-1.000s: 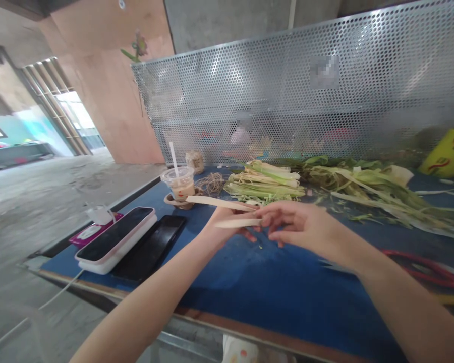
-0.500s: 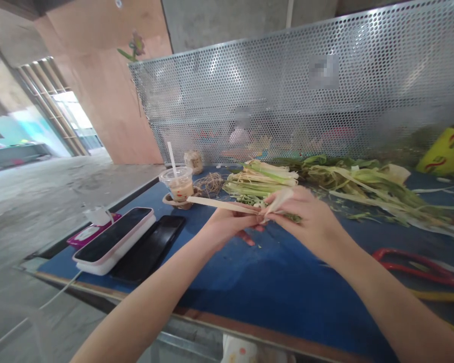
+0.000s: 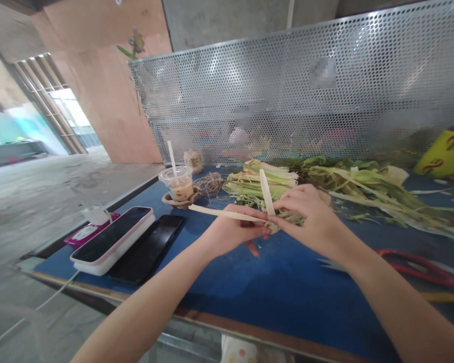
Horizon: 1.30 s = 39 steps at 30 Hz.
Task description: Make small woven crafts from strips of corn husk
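Over the blue table, my left hand and my right hand meet and pinch pale leaf strips where these cross. One strip runs flat from my left fingers toward the drink cup. A second strip stands upright from my right fingertips. Just behind my hands lies a stack of cut leaf strips.
A lidded drink cup with a straw and a coil of twine sit at the back left. A phone on a white power bank and a black phone lie left. Loose green leaves, red-handled scissors, a perforated metal screen.
My right hand has turned its strip from lying flat beside the other to standing upright across it. Both hands drew together and dropped slightly.
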Motion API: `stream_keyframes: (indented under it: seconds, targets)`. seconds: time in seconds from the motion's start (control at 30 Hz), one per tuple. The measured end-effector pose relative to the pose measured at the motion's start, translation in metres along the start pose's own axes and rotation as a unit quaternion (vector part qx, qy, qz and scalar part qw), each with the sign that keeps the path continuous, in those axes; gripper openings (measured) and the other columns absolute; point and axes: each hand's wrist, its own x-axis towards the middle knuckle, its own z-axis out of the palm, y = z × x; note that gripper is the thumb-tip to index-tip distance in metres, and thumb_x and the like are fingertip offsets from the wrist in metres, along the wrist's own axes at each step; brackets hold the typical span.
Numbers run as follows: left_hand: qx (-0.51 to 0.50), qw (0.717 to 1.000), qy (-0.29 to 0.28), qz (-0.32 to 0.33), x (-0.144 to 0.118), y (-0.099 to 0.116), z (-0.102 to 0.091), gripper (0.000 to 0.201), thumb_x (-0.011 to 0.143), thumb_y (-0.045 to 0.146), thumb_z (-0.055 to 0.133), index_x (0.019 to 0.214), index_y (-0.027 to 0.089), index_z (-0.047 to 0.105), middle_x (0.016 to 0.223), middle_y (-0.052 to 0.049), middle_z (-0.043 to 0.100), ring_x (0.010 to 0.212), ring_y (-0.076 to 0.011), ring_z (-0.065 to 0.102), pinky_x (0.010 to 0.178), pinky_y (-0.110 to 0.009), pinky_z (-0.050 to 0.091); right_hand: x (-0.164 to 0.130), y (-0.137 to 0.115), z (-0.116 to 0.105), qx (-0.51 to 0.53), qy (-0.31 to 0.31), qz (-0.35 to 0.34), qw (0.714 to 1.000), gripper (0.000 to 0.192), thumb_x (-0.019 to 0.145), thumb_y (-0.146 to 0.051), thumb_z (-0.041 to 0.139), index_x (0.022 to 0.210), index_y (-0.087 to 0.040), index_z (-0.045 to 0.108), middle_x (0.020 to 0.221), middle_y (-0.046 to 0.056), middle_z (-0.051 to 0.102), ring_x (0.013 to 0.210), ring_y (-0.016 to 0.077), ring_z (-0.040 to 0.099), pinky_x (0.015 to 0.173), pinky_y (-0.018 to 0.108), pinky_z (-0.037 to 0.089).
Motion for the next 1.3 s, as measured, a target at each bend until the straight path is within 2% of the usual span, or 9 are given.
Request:
stream_keyframes:
  seconds: [0.13,0.23,0.4,0.57,0.73,0.87,1.03,1.2,1.3]
  targets:
    - [0.013,1.000,-0.008,-0.004,0.000,-0.002,0.001,0.019,0.068,0.021,0.065,0.083,0.010,0.068,0.064,-0.002,0.062,0.051,-0.0097,0.058,0.042,-0.021,0.054,0.000,0.000,-0.004,-0.011,-0.032,0.021,0.999,0.019,0.077,-0.043,0.053,0.077,-0.024,0.060,0.064,0.003,0.053,0.082,0.0230,0.045,0.069,0.035,0.035]
    - [0.017,1.000,0.005,0.004,0.000,-0.001,0.001,0.018,0.069,0.023,0.064,0.082,0.010,0.067,0.060,0.000,0.059,0.041,-0.0070,0.054,0.036,-0.018,0.050,0.000,-0.004,-0.005,-0.036,-0.011,0.039,0.999,0.020,0.075,-0.044,0.055,0.075,-0.024,0.057,0.062,0.001,0.048,0.075,0.0208,0.047,0.073,0.038,0.032]
    - [0.045,0.999,0.023,-0.004,-0.001,0.004,-0.001,0.015,0.069,0.024,0.064,0.071,0.010,0.066,0.056,0.001,0.057,0.033,-0.0046,0.049,0.030,-0.015,0.043,-0.001,-0.004,-0.012,-0.043,0.022,0.043,0.998,0.016,0.079,-0.038,0.051,0.080,-0.024,0.058,0.072,0.002,0.055,0.074,0.0184,0.051,0.077,0.040,0.028]
    - [0.057,0.997,0.053,-0.018,0.001,0.004,-0.003,0.012,0.069,0.022,0.063,0.070,0.010,0.065,0.054,0.003,0.055,0.031,-0.0035,0.046,0.028,-0.015,0.042,-0.005,-0.005,-0.028,-0.058,-0.064,0.007,0.996,0.010,0.077,-0.028,0.053,0.069,-0.023,0.058,0.068,0.001,0.058,0.077,0.0201,0.052,0.076,0.041,0.027]
    - [0.052,0.998,0.031,-0.016,0.002,-0.001,-0.003,0.013,0.069,0.023,0.063,0.072,0.010,0.065,0.053,0.004,0.053,0.032,-0.0037,0.046,0.029,-0.016,0.041,-0.005,-0.016,-0.041,0.085,-0.126,-0.002,0.988,0.016,0.084,-0.033,0.046,0.085,-0.026,0.061,0.094,0.001,0.063,0.094,0.0209,0.054,0.086,0.039,0.030]
    - [0.057,0.997,0.028,-0.032,0.003,-0.002,-0.001,0.013,0.070,0.023,0.062,0.072,0.011,0.066,0.053,0.002,0.057,0.034,-0.0047,0.047,0.033,-0.016,0.041,-0.002,-0.015,-0.036,0.174,-0.158,-0.021,0.972,0.030,0.090,-0.028,0.030,0.093,-0.027,0.060,0.104,0.002,0.061,0.099,0.0187,0.054,0.088,0.035,0.035]
    - [0.070,0.997,0.017,-0.017,0.004,-0.004,-0.001,0.018,0.068,0.029,0.065,0.070,0.011,0.066,0.054,0.001,0.058,0.038,-0.0053,0.048,0.037,-0.017,0.039,0.000,-0.010,-0.021,0.111,-0.122,-0.028,0.986,0.013,0.081,-0.030,0.051,0.092,-0.026,0.058,0.092,0.001,0.064,0.088,0.0193,0.057,0.081,0.036,0.038]
    - [0.059,0.998,-0.001,-0.033,0.002,-0.003,0.001,0.025,0.064,0.035,0.068,0.069,0.011,0.064,0.057,0.000,0.059,0.036,-0.0041,0.046,0.035,-0.016,0.036,0.002,-0.013,-0.014,0.118,-0.094,-0.030,0.988,0.011,0.082,-0.027,0.052,0.078,-0.024,0.061,0.083,0.001,0.064,0.081,0.0171,0.057,0.079,0.035,0.037]
    - [0.043,0.999,-0.005,-0.031,0.001,-0.002,0.001,0.023,0.066,0.032,0.067,0.069,0.010,0.063,0.055,0.001,0.056,0.033,-0.0034,0.044,0.032,-0.016,0.034,0.004,-0.016,-0.011,0.159,-0.083,0.005,0.984,0.010,0.080,-0.025,0.054,0.074,-0.022,0.062,0.078,0.002,0.063,0.075,0.0157,0.057,0.070,0.030,0.041]
